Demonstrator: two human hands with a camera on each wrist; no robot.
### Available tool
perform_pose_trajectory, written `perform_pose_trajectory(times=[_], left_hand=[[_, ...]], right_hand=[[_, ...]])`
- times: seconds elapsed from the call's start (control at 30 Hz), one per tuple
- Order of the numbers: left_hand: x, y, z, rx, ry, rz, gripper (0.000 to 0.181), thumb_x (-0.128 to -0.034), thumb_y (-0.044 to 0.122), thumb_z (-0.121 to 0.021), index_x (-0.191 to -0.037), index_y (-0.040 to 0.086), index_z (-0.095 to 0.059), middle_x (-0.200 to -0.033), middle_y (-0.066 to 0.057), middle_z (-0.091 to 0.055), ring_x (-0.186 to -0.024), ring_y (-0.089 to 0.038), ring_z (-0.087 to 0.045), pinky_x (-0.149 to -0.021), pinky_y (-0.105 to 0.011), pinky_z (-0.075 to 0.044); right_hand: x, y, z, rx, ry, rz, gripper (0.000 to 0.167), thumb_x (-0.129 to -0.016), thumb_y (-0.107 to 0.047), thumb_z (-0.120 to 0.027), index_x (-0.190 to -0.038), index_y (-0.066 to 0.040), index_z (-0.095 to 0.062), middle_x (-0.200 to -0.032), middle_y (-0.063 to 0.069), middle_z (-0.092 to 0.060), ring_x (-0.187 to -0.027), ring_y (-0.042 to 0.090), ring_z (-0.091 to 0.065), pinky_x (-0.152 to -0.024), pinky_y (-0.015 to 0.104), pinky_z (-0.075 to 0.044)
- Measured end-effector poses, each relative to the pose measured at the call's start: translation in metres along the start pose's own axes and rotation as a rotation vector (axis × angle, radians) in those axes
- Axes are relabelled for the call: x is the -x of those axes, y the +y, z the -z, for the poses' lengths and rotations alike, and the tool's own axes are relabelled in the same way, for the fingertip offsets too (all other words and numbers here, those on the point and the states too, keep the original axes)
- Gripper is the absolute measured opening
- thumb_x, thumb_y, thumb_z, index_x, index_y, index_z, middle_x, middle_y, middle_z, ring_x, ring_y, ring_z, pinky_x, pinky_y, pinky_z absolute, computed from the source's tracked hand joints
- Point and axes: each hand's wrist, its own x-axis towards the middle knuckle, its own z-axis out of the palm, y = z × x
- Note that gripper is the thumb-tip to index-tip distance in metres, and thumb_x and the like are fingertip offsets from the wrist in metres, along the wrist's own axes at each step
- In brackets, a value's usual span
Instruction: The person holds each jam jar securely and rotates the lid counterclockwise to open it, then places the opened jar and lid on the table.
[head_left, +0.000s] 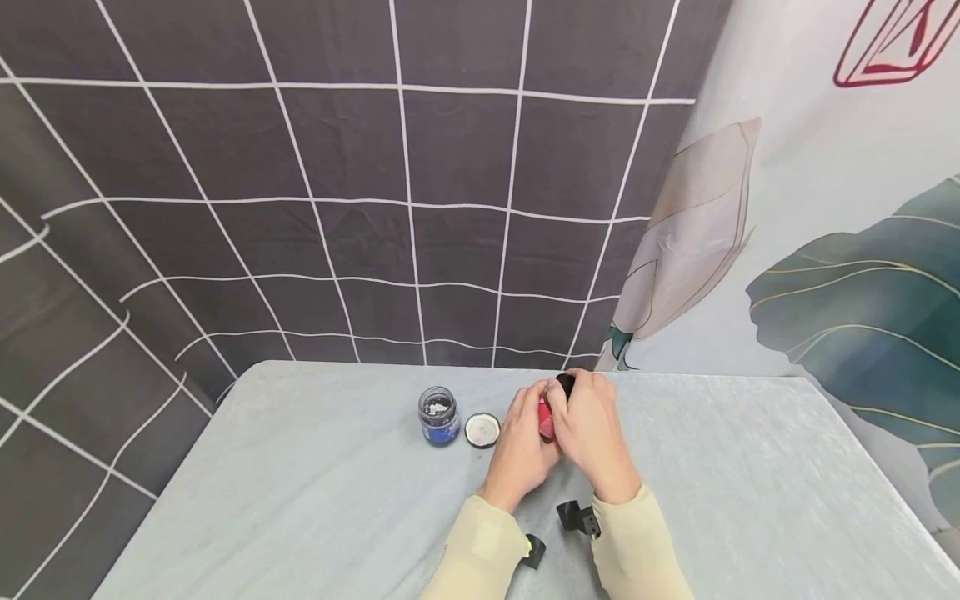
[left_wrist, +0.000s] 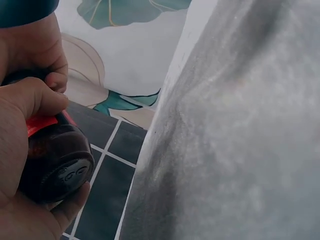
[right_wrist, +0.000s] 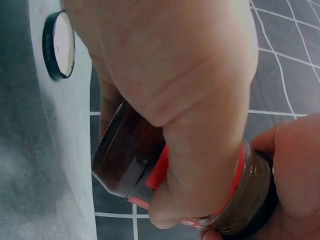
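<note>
Above the table, my left hand [head_left: 525, 446] grips a dark glass jar with a red label [head_left: 546, 421] round its body. My right hand [head_left: 597, 433] holds the jar's black lid [head_left: 566, 383], which is on its mouth. The jar is tilted, and its embossed base [left_wrist: 72, 172] shows in the left wrist view. In the right wrist view, left-hand fingers cross the red label and the right hand wraps the black lid [right_wrist: 262, 212]. Fingers hide much of the jar.
Left of the hands stands an uncovered glass jar with a blue label [head_left: 440, 422] and whitish contents. A loose lid [head_left: 482, 430] lies beside it, pale inside up. A grey cloth covers the table [head_left: 315, 483]; a dark gridded curtain [head_left: 457, 150] hangs behind.
</note>
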Motion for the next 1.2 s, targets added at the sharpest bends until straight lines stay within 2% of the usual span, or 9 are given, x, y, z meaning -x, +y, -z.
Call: perform_pose_trajectory(times=[0.1,0.4,0.63,0.8,1.03,1.2], left_hand=[[0.001,0.001,0.000,-0.024,0.003,-0.005,0.069,-0.0737,0.011,-0.076,-0.137,0.006,-0.051,-0.120,-0.009,-0.060,-0.108,-0.021,-0.059,-0.094,-0.036,-0.050],[0.001,0.003,0.000,-0.108,0.034,-0.043,0.067,-0.0756,0.009,-0.074,-0.138,0.007,-0.050,-0.118,-0.010,-0.058,-0.098,-0.022,-0.063,-0.086,-0.034,-0.053],[0.001,0.004,0.000,-0.112,0.037,-0.009,0.064,-0.0770,0.009,-0.074,-0.136,0.006,-0.051,-0.117,-0.010,-0.057,-0.094,-0.021,-0.062,-0.082,-0.033,-0.054],[0.000,0.005,0.000,-0.111,0.057,-0.011,0.061,-0.0758,0.007,-0.074,-0.133,0.006,-0.053,-0.117,-0.009,-0.058,-0.096,-0.021,-0.063,-0.082,-0.033,-0.054],[-0.001,0.006,-0.003,-0.153,0.112,-0.056,0.048,-0.0786,0.003,-0.070,-0.125,0.002,-0.057,-0.113,-0.008,-0.067,-0.100,-0.023,-0.067,-0.089,-0.034,-0.053],[-0.001,0.008,-0.002,-0.170,0.105,-0.033,0.045,-0.0795,0.003,-0.070,-0.123,0.004,-0.058,-0.112,-0.008,-0.068,-0.100,-0.023,-0.068,-0.088,-0.034,-0.053]], right_hand=[[0.001,0.000,-0.002,0.011,0.022,0.019,0.041,-0.100,-0.020,-0.052,-0.114,0.018,-0.059,-0.109,0.036,-0.060,-0.108,0.051,-0.052,-0.099,0.058,-0.036],[0.003,-0.004,-0.002,0.031,0.001,-0.075,0.045,-0.103,-0.027,-0.050,-0.115,0.016,-0.058,-0.109,0.035,-0.058,-0.112,0.051,-0.050,-0.100,0.057,-0.036],[0.004,-0.005,-0.003,0.060,0.015,-0.094,0.052,-0.105,-0.033,-0.049,-0.115,0.017,-0.058,-0.107,0.037,-0.059,-0.110,0.054,-0.052,-0.098,0.059,-0.039],[0.005,-0.007,-0.004,0.062,0.010,-0.119,0.056,-0.106,-0.035,-0.047,-0.117,0.018,-0.057,-0.109,0.036,-0.057,-0.109,0.053,-0.051,-0.095,0.058,-0.040],[0.007,-0.013,-0.004,0.063,0.065,-0.082,0.049,-0.105,-0.028,-0.049,-0.113,0.018,-0.061,-0.102,0.035,-0.058,-0.103,0.052,-0.052,-0.092,0.058,-0.039],[0.007,-0.015,-0.005,0.072,0.073,-0.082,0.047,-0.105,-0.026,-0.049,-0.113,0.018,-0.062,-0.100,0.035,-0.058,-0.100,0.053,-0.052,-0.088,0.058,-0.041]])
